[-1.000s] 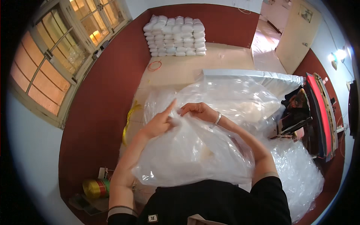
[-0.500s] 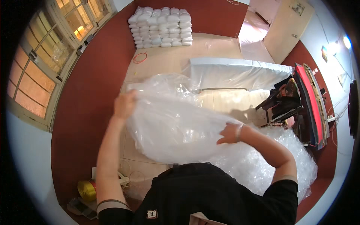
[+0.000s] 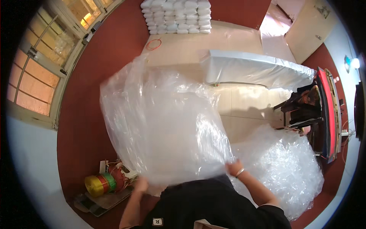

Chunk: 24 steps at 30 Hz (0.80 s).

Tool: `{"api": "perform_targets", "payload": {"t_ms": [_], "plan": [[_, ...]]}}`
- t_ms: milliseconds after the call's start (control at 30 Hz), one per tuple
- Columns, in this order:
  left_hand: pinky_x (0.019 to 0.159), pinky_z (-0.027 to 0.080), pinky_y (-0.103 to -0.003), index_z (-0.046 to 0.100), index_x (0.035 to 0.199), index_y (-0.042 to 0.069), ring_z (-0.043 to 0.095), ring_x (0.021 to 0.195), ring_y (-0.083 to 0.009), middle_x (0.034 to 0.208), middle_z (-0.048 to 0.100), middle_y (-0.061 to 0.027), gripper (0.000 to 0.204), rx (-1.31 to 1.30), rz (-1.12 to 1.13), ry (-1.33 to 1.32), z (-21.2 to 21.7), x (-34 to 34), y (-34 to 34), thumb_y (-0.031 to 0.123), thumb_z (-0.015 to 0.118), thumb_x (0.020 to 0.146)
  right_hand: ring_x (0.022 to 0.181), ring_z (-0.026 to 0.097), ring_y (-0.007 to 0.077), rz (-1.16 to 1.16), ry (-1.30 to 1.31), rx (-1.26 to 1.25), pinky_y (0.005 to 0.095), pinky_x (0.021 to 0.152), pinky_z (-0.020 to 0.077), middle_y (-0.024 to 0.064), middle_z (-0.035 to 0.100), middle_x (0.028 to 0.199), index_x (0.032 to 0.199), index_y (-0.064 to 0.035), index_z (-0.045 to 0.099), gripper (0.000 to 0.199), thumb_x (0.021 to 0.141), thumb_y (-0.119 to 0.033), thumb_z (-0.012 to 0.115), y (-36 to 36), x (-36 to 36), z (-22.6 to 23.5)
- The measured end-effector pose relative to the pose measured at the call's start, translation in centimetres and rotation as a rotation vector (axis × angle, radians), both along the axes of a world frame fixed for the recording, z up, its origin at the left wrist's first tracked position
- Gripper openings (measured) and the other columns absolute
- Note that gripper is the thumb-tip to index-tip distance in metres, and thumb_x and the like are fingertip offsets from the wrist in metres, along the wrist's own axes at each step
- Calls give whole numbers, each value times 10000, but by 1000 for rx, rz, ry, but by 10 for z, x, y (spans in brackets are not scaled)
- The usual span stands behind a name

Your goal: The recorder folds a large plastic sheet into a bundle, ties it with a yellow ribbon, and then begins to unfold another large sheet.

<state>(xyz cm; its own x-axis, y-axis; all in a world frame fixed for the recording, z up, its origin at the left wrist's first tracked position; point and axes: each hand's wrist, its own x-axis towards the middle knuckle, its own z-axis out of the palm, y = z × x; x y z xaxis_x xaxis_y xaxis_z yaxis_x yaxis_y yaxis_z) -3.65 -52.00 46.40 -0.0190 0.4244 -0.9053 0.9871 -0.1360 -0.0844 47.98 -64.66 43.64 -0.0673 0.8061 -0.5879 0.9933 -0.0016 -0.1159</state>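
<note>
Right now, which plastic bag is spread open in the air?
The large clear bag held by both hands, left hand and right hand; the others lie heaped at the right.

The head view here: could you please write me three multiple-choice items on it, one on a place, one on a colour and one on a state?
1. Where do the spools of cord lie?
A. on the floor at the person's left
B. on the long table
C. on the stacked white bundles

2. What colour is the floor around the pale mat?
A. green
B. dark red
C. black

3. How is the large clear plastic bag held?
A. folded flat on the floor
B. rolled into a tube
C. spread wide, gripped at its near edge

Answers:
1 A: the spools of cord sit low at the left.
2 B: the floor is dark red.
3 C: the left hand and right hand grip the clear plastic bag, spread open.
</note>
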Motion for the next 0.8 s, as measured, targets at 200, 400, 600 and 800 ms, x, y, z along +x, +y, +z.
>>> {"api": "perform_targets", "payload": {"t_ms": [200,400,600,800], "plan": [[724,457,-424,615,878,-22,603,841,-312,896,617,-222,283,196,-37,-503,-79,-75,15,217,555,740,876,616,252,49,172,-109,570,869,335,38,647,925,1103,-274,555,374,764,-423,515,20,-2,-68],[764,399,-357,527,947,-15,484,824,-197,877,536,-90,253,1163,339,-1097,125,147,324,175,368,894,646,494,245,-313,-338,1142,435,775,377,57,509,669,770,-102,512,53,775,-58,483,249,64,102],[838,447,-325,595,1002,7,557,921,-175,995,592,-70,228,1729,-72,-1213,182,144,310,-20,484,805,974,542,290,-605,-76,1597,372,901,391,150,581,1037,1104,15,526,363,767,-99,594,209,57,138],[813,409,-406,621,888,64,528,930,-345,935,599,-149,248,1041,-9,-696,-91,26,268,-29,528,678,763,582,199,-450,46,840,366,698,406,38,626,879,952,-101,594,207,753,-56,561,145,-40,-85]]}}
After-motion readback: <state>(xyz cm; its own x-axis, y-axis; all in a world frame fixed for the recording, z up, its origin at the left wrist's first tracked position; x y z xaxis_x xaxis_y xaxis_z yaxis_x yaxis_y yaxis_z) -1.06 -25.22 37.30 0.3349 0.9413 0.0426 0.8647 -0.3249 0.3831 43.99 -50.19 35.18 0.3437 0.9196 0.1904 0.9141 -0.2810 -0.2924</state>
